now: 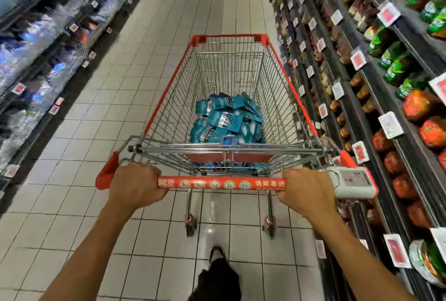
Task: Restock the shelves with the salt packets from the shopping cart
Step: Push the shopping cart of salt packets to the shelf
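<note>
Here the blue salt packets lie piled in the shopping cart, just ahead of both hands. The left hand and right hand each grip the red handle.

teal salt packets heaped in red wire shopping cart

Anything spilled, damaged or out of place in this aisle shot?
Nothing stands out. The salt packets lie in a loose heap inside the cart, none on the floor. Both hands, left and right, grip the handle. The shelves are too blurred to judge.
</note>
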Available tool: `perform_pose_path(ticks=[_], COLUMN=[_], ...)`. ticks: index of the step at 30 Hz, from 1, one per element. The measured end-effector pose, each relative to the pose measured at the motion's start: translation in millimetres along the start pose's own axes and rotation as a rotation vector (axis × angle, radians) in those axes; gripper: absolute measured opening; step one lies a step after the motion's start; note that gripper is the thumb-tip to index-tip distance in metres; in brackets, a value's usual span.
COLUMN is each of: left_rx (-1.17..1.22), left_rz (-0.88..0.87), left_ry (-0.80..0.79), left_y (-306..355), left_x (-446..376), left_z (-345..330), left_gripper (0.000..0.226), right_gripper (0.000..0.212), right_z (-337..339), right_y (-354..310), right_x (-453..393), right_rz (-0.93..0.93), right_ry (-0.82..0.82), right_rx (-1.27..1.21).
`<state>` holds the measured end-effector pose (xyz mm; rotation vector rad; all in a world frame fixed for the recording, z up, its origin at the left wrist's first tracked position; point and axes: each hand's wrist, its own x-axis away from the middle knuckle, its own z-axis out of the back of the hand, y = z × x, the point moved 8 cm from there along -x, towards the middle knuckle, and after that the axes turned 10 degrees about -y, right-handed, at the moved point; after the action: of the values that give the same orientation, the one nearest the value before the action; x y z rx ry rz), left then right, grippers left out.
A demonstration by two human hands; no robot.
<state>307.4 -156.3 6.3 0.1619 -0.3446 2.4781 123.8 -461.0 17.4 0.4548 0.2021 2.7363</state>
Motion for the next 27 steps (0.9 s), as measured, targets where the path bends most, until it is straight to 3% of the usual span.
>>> perform_pose_path(ticks=[12, 27], left_rx=[-0.056, -0.08], left_rz=[-0.049, 0.028], left_ry=[-0.078, -0.131], left_y=[-35.6, -55.9], left_x=[-149.1, -381.0], left_z=[21.1, 69.0], left_gripper=[0.043, 0.039], right_gripper=[0.023, 0.024], right_z=[44.3, 102.7], right_y=[13.0, 70.7], right_x=[-142.1, -378.2], right_rz=[-0.073, -0.026], right_ry=[0.004, -0.028], right_rx=[0.003, 0.024])
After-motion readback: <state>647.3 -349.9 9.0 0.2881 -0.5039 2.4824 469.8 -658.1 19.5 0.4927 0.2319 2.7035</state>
